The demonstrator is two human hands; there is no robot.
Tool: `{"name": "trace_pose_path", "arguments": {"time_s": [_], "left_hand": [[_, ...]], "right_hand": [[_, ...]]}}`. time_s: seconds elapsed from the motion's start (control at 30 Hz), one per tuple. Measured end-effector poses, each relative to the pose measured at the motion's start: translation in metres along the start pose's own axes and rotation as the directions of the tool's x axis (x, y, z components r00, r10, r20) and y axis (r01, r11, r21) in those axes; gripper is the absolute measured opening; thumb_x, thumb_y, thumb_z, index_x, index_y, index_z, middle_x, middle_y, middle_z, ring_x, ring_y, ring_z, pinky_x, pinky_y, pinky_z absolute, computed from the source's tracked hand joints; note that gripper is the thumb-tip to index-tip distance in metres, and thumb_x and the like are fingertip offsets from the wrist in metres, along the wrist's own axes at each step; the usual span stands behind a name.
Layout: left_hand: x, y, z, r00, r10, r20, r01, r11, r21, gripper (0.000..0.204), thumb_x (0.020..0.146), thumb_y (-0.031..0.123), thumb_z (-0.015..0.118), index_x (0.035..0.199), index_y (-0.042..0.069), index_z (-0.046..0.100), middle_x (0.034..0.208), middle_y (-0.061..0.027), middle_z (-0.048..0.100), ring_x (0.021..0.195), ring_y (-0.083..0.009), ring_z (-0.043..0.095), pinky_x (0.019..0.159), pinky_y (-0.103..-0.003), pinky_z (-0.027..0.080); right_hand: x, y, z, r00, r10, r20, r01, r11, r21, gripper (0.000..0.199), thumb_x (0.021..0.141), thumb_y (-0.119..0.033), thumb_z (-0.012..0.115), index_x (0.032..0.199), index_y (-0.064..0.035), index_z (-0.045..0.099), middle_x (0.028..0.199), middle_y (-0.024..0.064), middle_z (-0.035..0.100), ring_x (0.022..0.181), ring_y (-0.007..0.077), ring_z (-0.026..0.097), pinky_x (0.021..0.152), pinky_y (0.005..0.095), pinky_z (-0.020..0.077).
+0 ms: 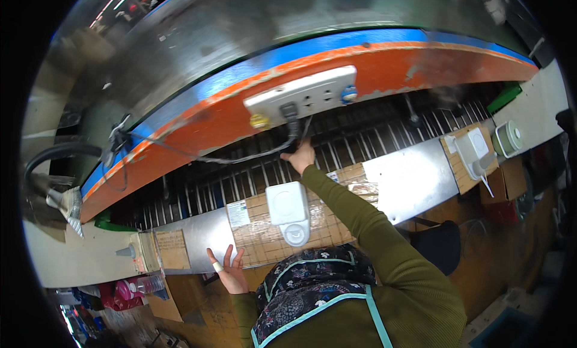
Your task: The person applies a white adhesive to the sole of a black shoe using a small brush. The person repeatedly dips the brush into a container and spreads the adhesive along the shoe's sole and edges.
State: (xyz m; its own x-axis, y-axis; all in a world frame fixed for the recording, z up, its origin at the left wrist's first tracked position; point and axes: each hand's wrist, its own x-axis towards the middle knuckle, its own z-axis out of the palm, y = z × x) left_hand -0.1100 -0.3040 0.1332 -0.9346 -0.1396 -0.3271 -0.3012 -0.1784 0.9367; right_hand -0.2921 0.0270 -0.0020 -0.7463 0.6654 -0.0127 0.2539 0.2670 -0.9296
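My right hand (301,158) reaches forward over the slatted rack, just below the power strip (300,95). Its fingers close around something dark beside the hanging cord, and I cannot make out what it is. A black plug (290,112) sits in the strip, its cord dropping toward that hand. My left hand (231,274) is open at the near edge of the bench, fingers spread, a white wrap around one finger. Between my arms, a white plastic device (287,205) with a squarish body and a round dial end lies on taped cardboard (330,222).
A similar white device (474,149) sits on cardboard at the right, beside a pale green round-ended part (508,137). An orange and blue beam (396,65) crosses above the rack (354,149). A grey cable (210,160) hangs along it. A cone-tipped piece (126,251) stands at the left.
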Motion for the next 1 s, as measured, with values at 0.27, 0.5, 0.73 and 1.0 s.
{"name": "trace_pose_path", "arguments": {"time_s": [0.27,0.5,0.73,1.0], "left_hand": [[0.01,0.0,0.026,0.998,-0.027,0.058,0.022,0.997,0.075,0.057,0.101,0.048,0.032,0.152,0.034,0.013,0.135,-0.0154,0.05,0.109,-0.026,0.061,0.082,-0.029,0.04],[0.007,0.008,0.019,0.999,-0.04,-0.028,0.044,0.99,0.135,0.072,0.096,0.061,0.037,0.153,0.025,0.012,0.13,-0.0176,0.052,0.107,-0.0281,0.061,0.095,-0.042,0.036],[-0.001,0.007,-0.028,0.972,-0.028,-0.231,0.045,0.997,0.07,0.071,0.097,0.055,0.042,0.151,0.016,0.017,0.124,-0.0183,0.054,0.096,-0.025,0.064,0.08,-0.035,0.047],[-0.014,0.01,-0.045,0.977,0.066,-0.204,-0.028,0.982,0.187,0.059,0.099,0.045,0.046,0.137,0.0,0.043,0.113,-0.0148,0.059,0.089,-0.0195,0.064,0.083,-0.031,0.048]], "right_hand": [[0.014,0.019,-0.044,0.961,0.178,0.209,-0.143,0.974,-0.173,0.068,0.062,-0.021,0.08,0.116,-0.0076,0.042,0.107,0.0199,0.06,0.106,0.0387,0.058,0.096,0.0474,0.0404],[0.106,0.085,-0.179,0.908,0.005,-0.419,-0.354,0.544,-0.761,0.093,0.068,-0.049,0.073,0.137,0.0028,0.038,0.142,0.0302,0.034,0.137,0.0486,0.023,0.106,0.0608,0.0255],[0.174,0.15,-0.313,0.862,0.239,-0.447,-0.497,0.568,-0.656,0.097,0.06,-0.047,0.085,0.134,-0.0089,0.037,0.141,0.0143,0.039,0.136,0.035,0.031,0.103,0.059,0.0334],[0.174,0.131,-0.332,0.951,0.089,-0.297,-0.306,0.425,-0.852,0.109,0.058,-0.044,0.084,0.144,-0.0086,0.026,0.134,0.0179,0.047,0.116,0.0324,0.055,0.095,0.0529,0.0423]]}}
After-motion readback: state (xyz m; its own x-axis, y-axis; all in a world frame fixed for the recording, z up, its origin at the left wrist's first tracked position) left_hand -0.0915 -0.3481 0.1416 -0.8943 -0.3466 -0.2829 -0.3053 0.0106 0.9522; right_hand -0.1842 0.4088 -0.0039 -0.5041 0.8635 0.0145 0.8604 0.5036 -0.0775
